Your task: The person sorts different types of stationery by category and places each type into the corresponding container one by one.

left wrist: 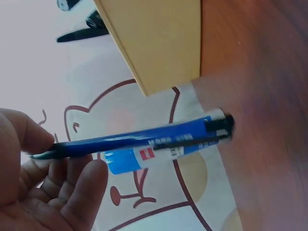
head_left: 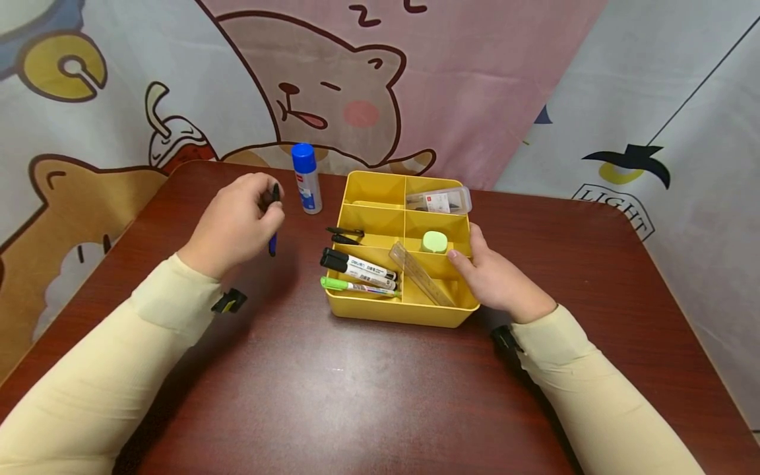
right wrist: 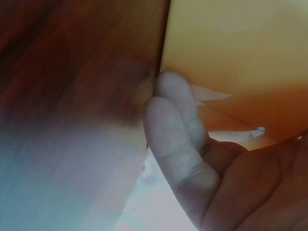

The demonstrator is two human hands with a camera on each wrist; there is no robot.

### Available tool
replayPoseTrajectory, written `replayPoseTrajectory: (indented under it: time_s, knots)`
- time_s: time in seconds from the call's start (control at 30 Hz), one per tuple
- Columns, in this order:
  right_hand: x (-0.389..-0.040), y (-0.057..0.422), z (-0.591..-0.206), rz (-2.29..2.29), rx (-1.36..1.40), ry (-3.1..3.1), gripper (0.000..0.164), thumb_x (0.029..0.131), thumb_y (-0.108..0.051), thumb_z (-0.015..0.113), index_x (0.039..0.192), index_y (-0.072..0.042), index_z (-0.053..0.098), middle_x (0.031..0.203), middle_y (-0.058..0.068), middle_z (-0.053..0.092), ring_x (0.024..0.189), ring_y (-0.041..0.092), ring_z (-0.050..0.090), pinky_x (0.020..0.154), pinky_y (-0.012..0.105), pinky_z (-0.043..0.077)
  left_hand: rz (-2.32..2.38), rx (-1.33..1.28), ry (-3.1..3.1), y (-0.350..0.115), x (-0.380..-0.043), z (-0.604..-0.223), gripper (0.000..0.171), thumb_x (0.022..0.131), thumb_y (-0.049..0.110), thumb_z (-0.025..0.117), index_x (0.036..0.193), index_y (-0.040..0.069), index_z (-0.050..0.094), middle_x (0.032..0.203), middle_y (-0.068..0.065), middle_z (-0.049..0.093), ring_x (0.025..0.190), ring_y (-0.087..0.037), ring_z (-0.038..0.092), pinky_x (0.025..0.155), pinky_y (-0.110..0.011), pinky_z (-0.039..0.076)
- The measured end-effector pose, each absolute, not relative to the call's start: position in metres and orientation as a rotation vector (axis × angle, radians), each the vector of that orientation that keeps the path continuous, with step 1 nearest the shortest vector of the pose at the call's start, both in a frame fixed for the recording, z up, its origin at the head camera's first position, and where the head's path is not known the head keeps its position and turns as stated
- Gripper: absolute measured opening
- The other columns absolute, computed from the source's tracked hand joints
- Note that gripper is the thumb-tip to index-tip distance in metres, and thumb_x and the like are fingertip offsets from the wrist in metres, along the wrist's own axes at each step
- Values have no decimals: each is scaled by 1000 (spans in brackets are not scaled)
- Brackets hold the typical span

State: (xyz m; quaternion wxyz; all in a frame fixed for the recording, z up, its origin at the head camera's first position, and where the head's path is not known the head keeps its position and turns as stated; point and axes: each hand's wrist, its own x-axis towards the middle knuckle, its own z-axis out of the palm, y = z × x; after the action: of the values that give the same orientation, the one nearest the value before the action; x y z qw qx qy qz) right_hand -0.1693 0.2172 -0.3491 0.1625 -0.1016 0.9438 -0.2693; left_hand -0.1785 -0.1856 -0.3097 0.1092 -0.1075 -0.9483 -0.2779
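My left hand (head_left: pixel 234 221) pinches a blue pen (left wrist: pixel 115 142) with black ends between thumb and fingers, above the table left of a yellow divided organizer box (head_left: pixel 392 313). My right hand (head_left: pixel 505 280) grips the box's right wall, its thumb at the rim and its fingers (right wrist: pixel 168 134) against the outside. In the box lie black pens (head_left: pixel 346 239), black-capped whiteboard markers (head_left: pixel 362 268), a green-capped marker (head_left: pixel 356 286), a clear ruler (head_left: pixel 423 274), a pale green block-like item (head_left: pixel 435 242) and a clear plastic case (head_left: pixel 439 200).
A glue stick (head_left: pixel 309 188) with a blue cap stands upright on the table, between my left hand and the box. Behind the brown table (head_left: pixel 368 396) hangs a cloth (head_left: pixel 475 79) printed with cartoon animals.
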Motion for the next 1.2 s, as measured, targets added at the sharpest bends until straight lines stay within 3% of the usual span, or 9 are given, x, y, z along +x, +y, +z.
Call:
replayPoseTrajectory:
  time_s: [0.7, 1.2]
  knots:
    - [-169, 217, -350, -785, -291, 2686, 80, 112, -47, 35, 166, -8, -9, 160, 34, 38, 142, 48, 50, 119, 64, 36, -871, -385, -2619, -172, -169, -309, 16, 102, 16, 62, 113, 5, 65, 93, -10, 69, 75, -23, 61, 64, -33, 50]
    - [-170, 217, -350, -770, -267, 2677, 82, 112, -50, 34, 166, -8, -11, 162, 33, 36, 143, 48, 49, 119, 64, 36, -878, -385, -2711, -168, -170, -315, 17, 106, 21, 58, 114, 8, 64, 93, -10, 70, 71, -25, 58, 59, -37, 48]
